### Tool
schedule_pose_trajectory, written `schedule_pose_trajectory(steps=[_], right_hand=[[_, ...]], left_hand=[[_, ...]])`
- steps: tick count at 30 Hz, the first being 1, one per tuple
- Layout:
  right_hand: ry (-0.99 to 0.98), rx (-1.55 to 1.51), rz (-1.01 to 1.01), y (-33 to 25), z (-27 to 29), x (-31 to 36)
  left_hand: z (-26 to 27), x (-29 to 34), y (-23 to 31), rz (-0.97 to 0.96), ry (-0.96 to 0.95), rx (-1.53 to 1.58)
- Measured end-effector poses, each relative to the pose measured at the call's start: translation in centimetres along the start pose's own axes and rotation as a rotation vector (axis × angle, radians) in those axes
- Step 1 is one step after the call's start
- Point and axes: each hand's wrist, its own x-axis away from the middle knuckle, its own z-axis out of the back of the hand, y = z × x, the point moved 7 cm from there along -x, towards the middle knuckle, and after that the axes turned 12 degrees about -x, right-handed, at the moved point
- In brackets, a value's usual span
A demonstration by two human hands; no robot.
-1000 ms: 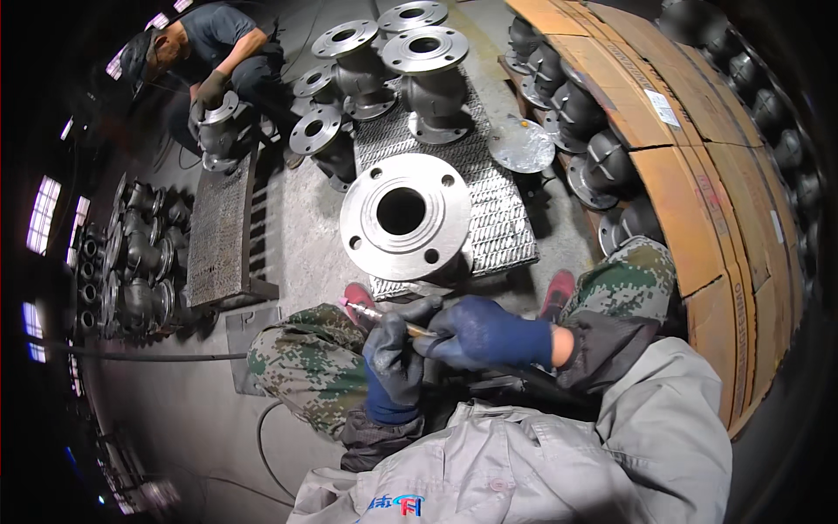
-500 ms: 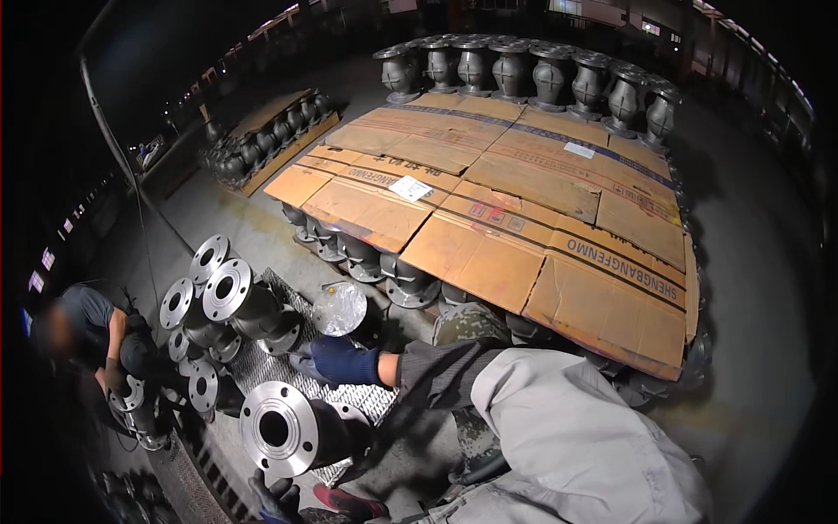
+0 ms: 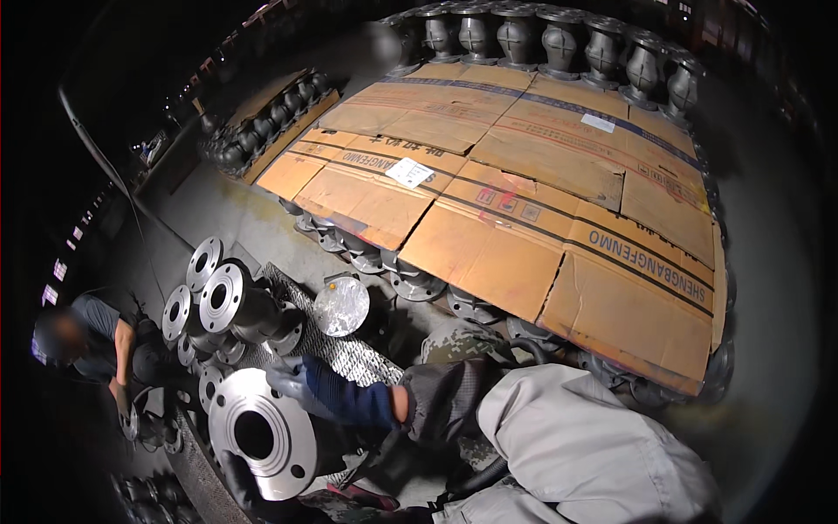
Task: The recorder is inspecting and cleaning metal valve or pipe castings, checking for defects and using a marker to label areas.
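Right hand (image 3: pixel 292 380), in a dark blue glove with grey fingertips, reaches from the lower middle of the frame toward lower left. Fingers lie spread on the upper rim of the large flanged valve body (image 3: pixel 259 434), resting on it, not clamped round it. The palm on the rim looks meant to steady the heavy piece.

Left hand: a dark gloved shape (image 3: pixel 240 479) at the lower edge under the flange, probably bracing it from below. Cannot tell whether it grips or only rests.

The valve body sits lower left, its bolt-hole face tipped up toward the camera, bore open.

It stands on a checker-plate metal sheet (image 3: pixel 349 354) laid over the concrete floor (image 3: pixel 236 218), which keeps it off the ground. A shiny round blank disc (image 3: pixel 341 306) leans just above the sheet. More flanged valves (image 3: pixel 223 297) are clustered at centre left.

Flattened cardboard sheets (image 3: pixel 524 192) cover a wide block of stacked valves, upper centre to right; flanges peek out under the near edge, likely covered against dust. Another row of valve bodies (image 3: pixel 559 39) lines the top edge.

A co-worker (image 3: pixel 96 345) crouches at far left. Workshop dim, small bright windows (image 3: pixel 54 271) at left rim.
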Motion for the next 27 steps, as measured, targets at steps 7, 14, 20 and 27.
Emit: schedule_pose_trajectory(steps=[7,14,20,27], right_hand=[[0.130,0.809,0.698,-22.6,-14.9,8.9],[0.407,2.347,1.644,-43.5,-24.2,13.1],[0.398,2.773,1.416,-56.9,-12.8,17.1],[0.297,0.917,0.999,-66.6,-4.8,21.0]], left_hand=[[-5.6,-8.5,22.5,-0.596,0.058,0.208],[-22.7,-13.6,39.1,-0.983,-0.017,0.388],[-42.7,-11.1,47.6,-0.843,-0.781,0.841],[-52.6,-8.4,51.5,-0.184,-1.323,1.115]])
